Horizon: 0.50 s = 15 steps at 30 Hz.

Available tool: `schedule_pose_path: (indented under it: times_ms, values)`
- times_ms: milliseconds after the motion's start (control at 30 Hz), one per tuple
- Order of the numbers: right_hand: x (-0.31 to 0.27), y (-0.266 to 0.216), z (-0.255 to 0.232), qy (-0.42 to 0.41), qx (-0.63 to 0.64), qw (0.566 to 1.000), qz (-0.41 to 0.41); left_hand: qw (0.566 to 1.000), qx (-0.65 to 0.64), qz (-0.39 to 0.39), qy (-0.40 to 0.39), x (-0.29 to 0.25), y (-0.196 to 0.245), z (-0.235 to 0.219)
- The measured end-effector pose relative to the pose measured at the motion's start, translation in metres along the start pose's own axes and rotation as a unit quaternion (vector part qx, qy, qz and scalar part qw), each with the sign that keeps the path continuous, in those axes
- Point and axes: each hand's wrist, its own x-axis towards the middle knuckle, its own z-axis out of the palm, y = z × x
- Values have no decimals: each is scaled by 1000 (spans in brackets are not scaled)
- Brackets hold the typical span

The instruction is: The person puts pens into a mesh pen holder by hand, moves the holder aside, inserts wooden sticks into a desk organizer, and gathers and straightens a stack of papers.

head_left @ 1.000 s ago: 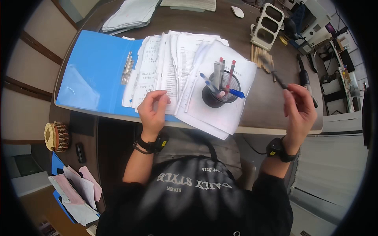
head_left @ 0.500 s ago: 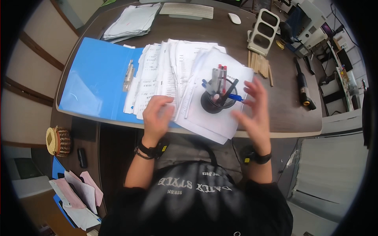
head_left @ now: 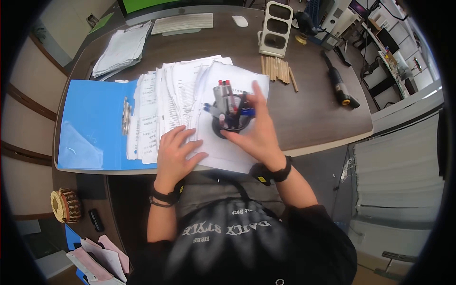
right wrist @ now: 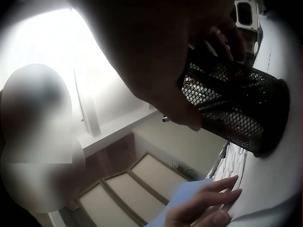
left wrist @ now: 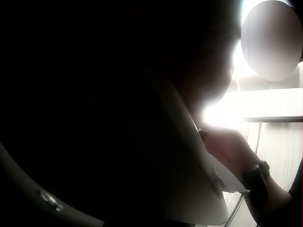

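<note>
A black mesh pen cup point(head_left: 218, 128) stands on a pile of white papers point(head_left: 242, 78) at the desk's front. Several pens point(head_left: 221, 99) stick up from it, some with red caps, some blue. My right hand point(head_left: 262, 135) grips the cup from the right; in the right wrist view its thumb lies against the mesh point(right wrist: 246, 104) with the other fingers on the far side. To the cup's left, my left hand point(head_left: 175, 156) rests on the papers with fingers spread. The left wrist view is mostly dark.
An open blue folder point(head_left: 85, 126) lies left of the papers. Behind are a paper stack point(head_left: 121, 47), a keyboard point(head_left: 183, 23) and a mouse point(head_left: 240, 21). Wooden sticks point(head_left: 275, 69), a beige three-slot holder point(head_left: 276, 29) and a black cylindrical device point(head_left: 339, 85) sit to the right.
A dark pen-like stick that my right hand held out to the right now stands in the cup. That hand has moved left onto the cup; my left hand has lowered onto the papers.
</note>
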Motion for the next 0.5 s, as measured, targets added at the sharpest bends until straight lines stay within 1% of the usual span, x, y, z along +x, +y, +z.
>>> schedule_pose_path:
  times_ms: [67, 133, 167, 200, 267, 333, 367, 433, 500]
  values:
    - [0, 2, -23, 57, -10, 998, 3, 1000, -10, -6, -1, -2, -1, 0]
    - [2, 9, -52, 122, -7, 990, 69, 1000, -12, -13, 12, -3, -2, 0]
    - [2, 19, -67, 172, -4, 981, 92, 1000, -14, -9, 20, -3, -2, -1]
    - [6, 22, -84, 212, -26, 969, 123, 999, -15, -15, 24, -4, -2, -1]
    - [7, 62, -121, 286, -122, 943, 122, 999, -12, -13, 34, -4, -3, 0]
    - [7, 71, -149, 320, -233, 902, 173, 999, -11, -16, 42, -4, -3, 2]
    - [7, 84, -163, 319, -237, 901, 173, 999, -7, -18, 48, -5, -3, 2]
    - [0, 124, -185, 348, -288, 866, 216, 998, -14, -25, 51, -4, -3, 3]
    - [-10, 160, -198, 344, -305, 864, 204, 998, -18, -31, 53, -4, -3, 3]
